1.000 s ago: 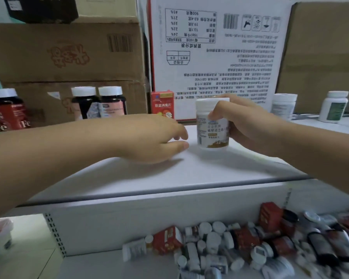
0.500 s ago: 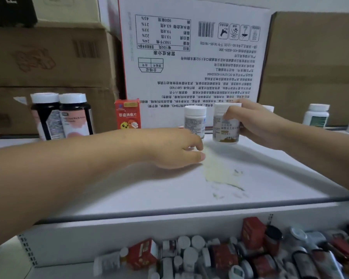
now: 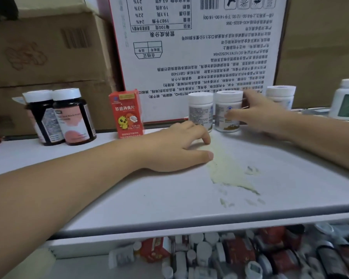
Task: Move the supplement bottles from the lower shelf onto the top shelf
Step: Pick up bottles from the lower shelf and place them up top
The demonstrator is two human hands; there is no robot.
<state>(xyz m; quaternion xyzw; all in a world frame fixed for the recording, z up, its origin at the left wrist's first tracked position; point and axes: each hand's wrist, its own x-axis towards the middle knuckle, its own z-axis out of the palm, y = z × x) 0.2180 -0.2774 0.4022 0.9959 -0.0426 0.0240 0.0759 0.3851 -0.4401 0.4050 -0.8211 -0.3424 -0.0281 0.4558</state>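
Now my right hand [image 3: 258, 117] wraps the white plastic bottle [image 3: 223, 106] standing on the top shelf [image 3: 149, 198], my left hand [image 3: 173, 148] lying empty beside it; next, release and reach below.

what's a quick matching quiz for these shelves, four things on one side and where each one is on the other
1 red box
2 dark bottles
3 right hand
4 loose bottles

a lower shelf
b round a white bottle
c top shelf, left of the red box
d top shelf, chick on its front

Pairs: 1-d, 2-c, 3-b, 4-a
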